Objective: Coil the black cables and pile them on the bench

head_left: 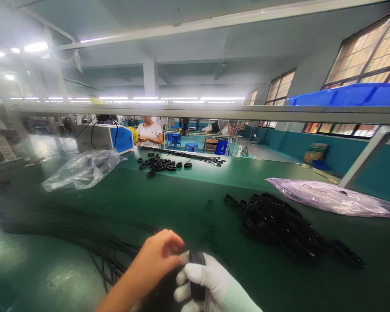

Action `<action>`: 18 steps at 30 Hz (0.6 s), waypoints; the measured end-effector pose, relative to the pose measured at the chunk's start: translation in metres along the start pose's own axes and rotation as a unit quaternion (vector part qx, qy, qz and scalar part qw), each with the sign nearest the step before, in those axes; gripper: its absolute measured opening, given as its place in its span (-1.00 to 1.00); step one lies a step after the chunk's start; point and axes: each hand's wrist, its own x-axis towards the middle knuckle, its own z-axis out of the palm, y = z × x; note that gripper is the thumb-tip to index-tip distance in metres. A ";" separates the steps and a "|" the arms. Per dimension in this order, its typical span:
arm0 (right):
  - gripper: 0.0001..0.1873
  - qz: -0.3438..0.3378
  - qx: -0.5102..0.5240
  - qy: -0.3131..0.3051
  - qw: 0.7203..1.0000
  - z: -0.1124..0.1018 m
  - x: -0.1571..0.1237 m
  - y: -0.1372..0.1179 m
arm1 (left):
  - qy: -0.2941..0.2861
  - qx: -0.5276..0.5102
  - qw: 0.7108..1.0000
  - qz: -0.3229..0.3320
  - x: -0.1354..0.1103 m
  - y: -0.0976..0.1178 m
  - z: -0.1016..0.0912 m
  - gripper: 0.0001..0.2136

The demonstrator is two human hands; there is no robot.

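Note:
My right hand (211,277), in a white glove, is wrapped around a small coil of black cable (198,258) at the lower middle. The coil stands upright between the gloved thumb and fingers; its lower part is partly hidden by them. My bare left hand (164,251) is just left of the coil, its fingers bent and a gap showing between thumb and forefinger. Nothing is visible in that gap. Loose black cables (110,255) lie on the green tabletop (169,199) to the left, running behind my left forearm.
A heap of black coiled cables (279,227) lies at the right, near a pinkish plastic bag (331,197). Farther back are small black coils (162,164), a clear plastic bag (84,169) and a blue-and-white machine (105,138). A shelf rail (195,112) crosses above; a person (149,132) sits beyond.

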 end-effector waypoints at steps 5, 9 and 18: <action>-0.53 -0.114 0.017 0.188 0.975 -0.021 -0.019 -0.044 | -0.001 0.131 0.991 0.008 0.038 -0.007 0.001 -0.87; -0.47 -0.104 0.026 0.243 0.964 -0.037 -0.028 -0.049 | -0.060 0.158 0.985 0.044 0.060 0.000 0.034 -0.82; -0.45 -0.147 -0.016 0.240 0.959 -0.041 -0.018 -0.027 | -0.123 0.041 0.991 0.007 0.055 0.014 0.050 -0.93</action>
